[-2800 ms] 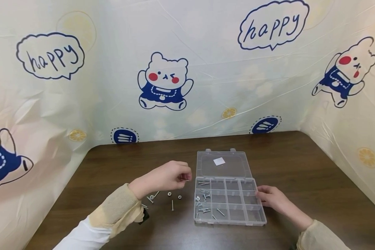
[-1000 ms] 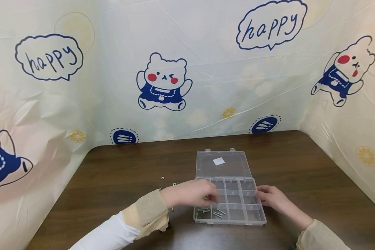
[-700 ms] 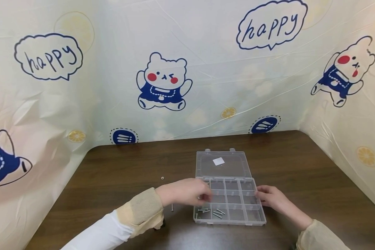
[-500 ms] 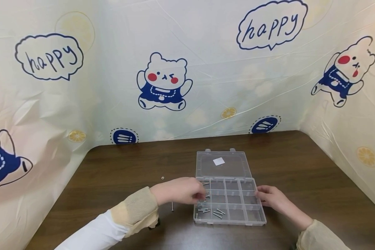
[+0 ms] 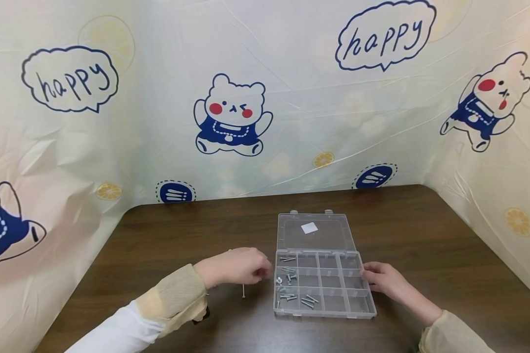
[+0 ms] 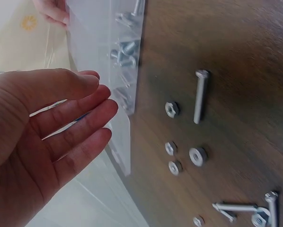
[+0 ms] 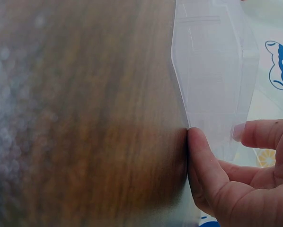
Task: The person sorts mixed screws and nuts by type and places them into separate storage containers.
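Observation:
My left hand point(image 5: 238, 267) hovers above the table just left of a clear plastic compartment box point(image 5: 327, 314). In the left wrist view its thumb and fingers are loosely bent and hold nothing. Under it lie a long bolt point(image 6: 201, 97), several nuts point(image 6: 172, 109) and a group of bolts point(image 6: 236, 207). My right hand point(image 5: 388, 280) grips the box's right side wall between thumb and fingers. Screws point(image 5: 288, 259) fill part of the left column, with a nut point(image 5: 279, 281) in its middle cell. More screws point(image 5: 309, 300) lie in the front row's second cell.
The box's lid point(image 5: 331, 238) lies folded back behind it, with a white square label point(image 5: 309, 227) on it. A brown wooden table point(image 5: 397, 215) carries everything. Printed cloth point(image 5: 300, 108) stands along the back and both sides.
My left hand has drawn back leftward from over the box's left cells. The front row's second cell holds more screws than 2.8 s ago. My right hand stays at the box's side.

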Demonstrator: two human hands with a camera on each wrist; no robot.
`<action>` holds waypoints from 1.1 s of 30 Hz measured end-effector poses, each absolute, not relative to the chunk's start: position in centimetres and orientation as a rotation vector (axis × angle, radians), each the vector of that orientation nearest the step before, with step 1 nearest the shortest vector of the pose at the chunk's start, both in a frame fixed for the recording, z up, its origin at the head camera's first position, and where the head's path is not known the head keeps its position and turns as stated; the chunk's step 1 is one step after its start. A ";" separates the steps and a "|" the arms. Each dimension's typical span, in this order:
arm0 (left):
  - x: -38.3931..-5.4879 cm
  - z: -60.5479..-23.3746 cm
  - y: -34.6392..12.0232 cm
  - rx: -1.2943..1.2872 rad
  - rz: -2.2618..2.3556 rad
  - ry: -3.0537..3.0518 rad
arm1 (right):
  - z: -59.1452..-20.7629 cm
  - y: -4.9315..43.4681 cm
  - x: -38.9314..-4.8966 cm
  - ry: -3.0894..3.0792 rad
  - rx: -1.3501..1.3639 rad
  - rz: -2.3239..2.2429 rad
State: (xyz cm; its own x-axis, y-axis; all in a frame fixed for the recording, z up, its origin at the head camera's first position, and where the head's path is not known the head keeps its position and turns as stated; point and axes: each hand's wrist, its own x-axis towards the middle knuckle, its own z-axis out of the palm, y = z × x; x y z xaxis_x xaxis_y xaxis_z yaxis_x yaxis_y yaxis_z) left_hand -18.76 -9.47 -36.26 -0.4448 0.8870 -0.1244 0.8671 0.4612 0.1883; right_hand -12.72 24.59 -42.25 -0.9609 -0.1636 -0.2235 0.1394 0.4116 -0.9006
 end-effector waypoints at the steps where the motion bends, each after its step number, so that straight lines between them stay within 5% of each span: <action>1: -18.8 -36.2 -9.7 1.520 0.154 2.505 | -42.2 24.6 -12.7 2.396 -0.019 -1.566; 33: -18.8 -39.4 -13.9 1.448 0.264 2.524 | -42.2 24.5 -12.8 2.406 -0.010 -1.569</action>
State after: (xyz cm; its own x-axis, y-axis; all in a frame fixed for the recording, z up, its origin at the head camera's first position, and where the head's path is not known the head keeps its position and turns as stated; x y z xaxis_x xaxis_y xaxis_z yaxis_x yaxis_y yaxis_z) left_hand -18.80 -13.95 -39.40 -0.4907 0.8656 -0.0999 0.8263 0.4986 0.2620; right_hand -12.76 24.50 -42.22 -0.9638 -0.1514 -0.2193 0.1396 0.4141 -0.8994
